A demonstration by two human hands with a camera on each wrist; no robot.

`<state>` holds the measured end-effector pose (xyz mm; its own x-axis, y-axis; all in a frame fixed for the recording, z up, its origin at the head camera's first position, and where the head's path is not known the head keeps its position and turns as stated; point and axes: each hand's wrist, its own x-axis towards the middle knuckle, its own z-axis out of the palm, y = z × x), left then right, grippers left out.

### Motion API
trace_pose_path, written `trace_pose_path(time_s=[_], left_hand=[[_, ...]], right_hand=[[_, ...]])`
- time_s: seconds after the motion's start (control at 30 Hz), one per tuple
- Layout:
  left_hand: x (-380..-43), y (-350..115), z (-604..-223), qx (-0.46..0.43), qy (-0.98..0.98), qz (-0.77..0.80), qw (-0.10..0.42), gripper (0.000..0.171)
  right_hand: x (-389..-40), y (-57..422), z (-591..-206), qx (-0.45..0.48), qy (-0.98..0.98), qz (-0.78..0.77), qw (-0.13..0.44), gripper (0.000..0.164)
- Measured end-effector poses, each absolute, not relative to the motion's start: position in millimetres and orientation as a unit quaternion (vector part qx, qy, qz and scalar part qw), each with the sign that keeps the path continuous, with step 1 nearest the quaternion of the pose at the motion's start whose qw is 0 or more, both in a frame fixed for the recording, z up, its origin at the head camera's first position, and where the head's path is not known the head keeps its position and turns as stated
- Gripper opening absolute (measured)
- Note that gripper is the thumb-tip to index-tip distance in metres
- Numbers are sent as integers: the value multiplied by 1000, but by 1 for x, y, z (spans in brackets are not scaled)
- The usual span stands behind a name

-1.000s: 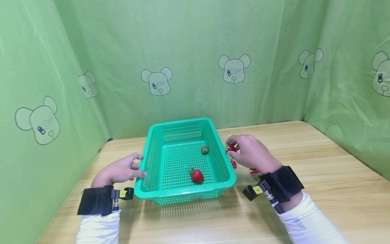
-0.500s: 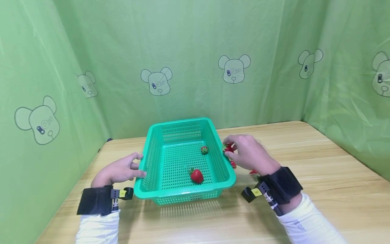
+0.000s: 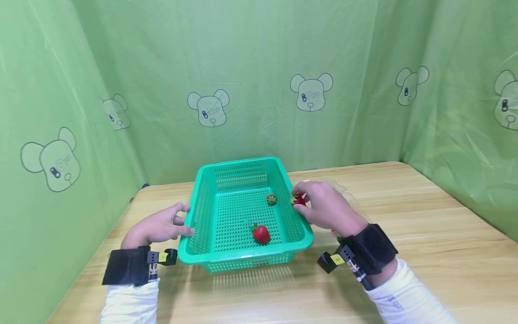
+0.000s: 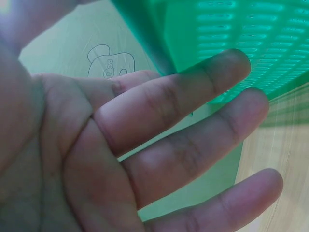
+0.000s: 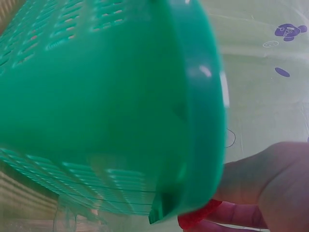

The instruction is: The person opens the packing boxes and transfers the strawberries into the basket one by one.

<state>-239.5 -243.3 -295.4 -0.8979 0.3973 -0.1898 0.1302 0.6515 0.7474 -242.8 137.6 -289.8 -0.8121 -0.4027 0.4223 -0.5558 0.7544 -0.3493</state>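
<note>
A green perforated plastic basket (image 3: 243,257) stands on the table. My left hand (image 3: 163,223) holds its left rim, thumb over the rim and fingers outside it. In the left wrist view, several fingers (image 4: 169,159) extend fairly straight alongside the basket wall. My right hand (image 3: 325,204) pinches a strawberry (image 3: 298,200), leaves toward the basket, over the right rim. Only a red bit of this strawberry (image 5: 198,216) shows behind the basket corner in the right wrist view. Inside the basket lie a large strawberry (image 3: 261,234) and a smaller strawberry (image 3: 271,199).
A clear plastic piece (image 3: 337,186) lies on the wooden table (image 3: 404,216) behind my right hand. A bit of red shows under that wrist. Green curtains (image 3: 259,54) with bear-head drawings enclose the table at the back and sides.
My right hand has moved left with the strawberry, from beside the basket to its right rim. Red fruit that showed under that hand is now mostly covered. My left hand stays put.
</note>
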Motion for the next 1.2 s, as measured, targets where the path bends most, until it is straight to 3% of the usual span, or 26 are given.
trace_pose_path(time_s=[1.2], left_hand=[[-239, -243, -295, 143, 897, 381, 170, 68]], right_hand=[[-237, 124, -295, 295, -912, 221, 179, 26]])
